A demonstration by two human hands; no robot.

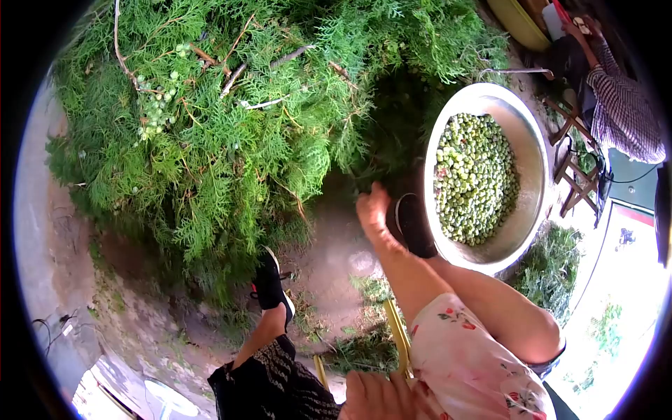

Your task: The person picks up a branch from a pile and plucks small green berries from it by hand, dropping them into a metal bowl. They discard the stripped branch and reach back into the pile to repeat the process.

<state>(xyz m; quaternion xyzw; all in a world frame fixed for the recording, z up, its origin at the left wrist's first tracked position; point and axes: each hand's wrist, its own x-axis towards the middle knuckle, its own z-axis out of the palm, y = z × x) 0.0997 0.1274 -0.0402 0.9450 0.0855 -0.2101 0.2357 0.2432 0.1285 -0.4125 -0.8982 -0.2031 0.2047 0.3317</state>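
Observation:
My right hand [373, 208] reaches down beside my dark shoe, between the pile of green branches [259, 140] and a metal basin [535, 168]. Its fingers are curled, and whatever they may hold is hidden in shadow. Small green cones or berries [476, 178] fill much of the basin. My left hand [381, 395] rests near my lap at the bottom edge, with bent fingers close together; what is beneath them is hidden. Clusters of pale green berries [157, 105] hang among the branches at the upper left.
Another person in a checked sleeve [626, 105] is at the upper right, near a wooden folding stool [577, 175] and a yellow container [519, 24]. A yellow frame [397, 336] stands between my legs. My other shoe [269, 283] is beside the branches.

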